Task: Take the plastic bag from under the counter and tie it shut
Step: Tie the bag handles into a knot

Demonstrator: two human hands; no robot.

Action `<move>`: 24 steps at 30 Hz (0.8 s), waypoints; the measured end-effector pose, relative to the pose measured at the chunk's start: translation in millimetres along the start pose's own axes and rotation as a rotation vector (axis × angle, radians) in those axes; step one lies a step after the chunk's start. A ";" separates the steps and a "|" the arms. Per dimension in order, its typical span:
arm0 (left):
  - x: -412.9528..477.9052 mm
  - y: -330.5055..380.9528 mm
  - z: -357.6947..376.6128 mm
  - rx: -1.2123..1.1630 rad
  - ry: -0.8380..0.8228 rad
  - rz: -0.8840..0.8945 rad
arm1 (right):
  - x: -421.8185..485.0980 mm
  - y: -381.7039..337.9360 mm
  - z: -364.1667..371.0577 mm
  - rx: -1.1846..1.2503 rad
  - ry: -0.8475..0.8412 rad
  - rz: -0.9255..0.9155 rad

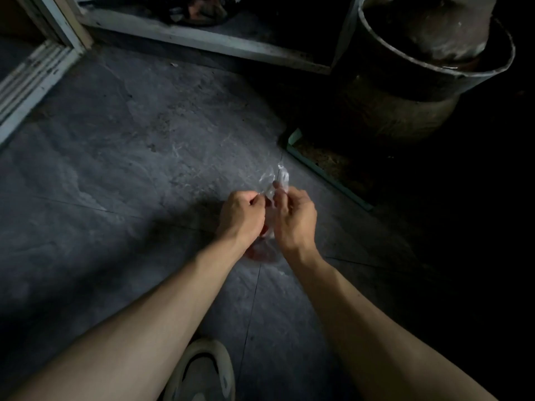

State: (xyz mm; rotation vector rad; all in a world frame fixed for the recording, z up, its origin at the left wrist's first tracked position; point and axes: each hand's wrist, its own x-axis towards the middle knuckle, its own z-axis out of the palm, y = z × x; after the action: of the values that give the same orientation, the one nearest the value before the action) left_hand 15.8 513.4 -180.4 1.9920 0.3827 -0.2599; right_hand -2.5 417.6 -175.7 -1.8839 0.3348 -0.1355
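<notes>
The grey stone floor (115, 169) fills most of the view and is dimly lit. That is the first hazard: clear film is hard to see in this light, so a loose end could go unnoticed. Along the top runs the pale frame of the counter (202, 39), with its under-shelf in shadow. To the right stand a dark metal bucket (419, 91) and, lower down, a green-edged tray (327, 175), both well apart from the work. A pale shoe (202, 369) sits directly below the hands, where anything spilled would land. The left hand (241, 215) and the right hand (295, 218) are close together above the floor, each with fingers curled and pinching the film of the plastic bag (273, 180). The bag is out from under the counter and hangs between the hands, its crumpled top standing up past the fingertips. Something reddish (259, 253) sags at the bottom between the wrists; what it is cannot be told. No finished knot shows, so the tie looks to be underway. Thin, slick film can slide out of a pinch, and the hanging weight would then pull the neck open. Too hard a tug could instead tear the film, and a short gathered neck may leave too little to cinch.
</notes>
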 end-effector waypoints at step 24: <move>-18.7 -5.2 -21.6 -0.174 -0.317 0.075 | 26.2 -6.7 -25.0 -0.482 -0.492 -0.472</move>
State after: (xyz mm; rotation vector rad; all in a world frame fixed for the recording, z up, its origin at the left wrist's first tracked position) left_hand -3.1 532.1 -168.9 1.7541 0.1228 -0.4709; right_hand 17.1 389.1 -163.0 -2.3639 -0.4580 0.1055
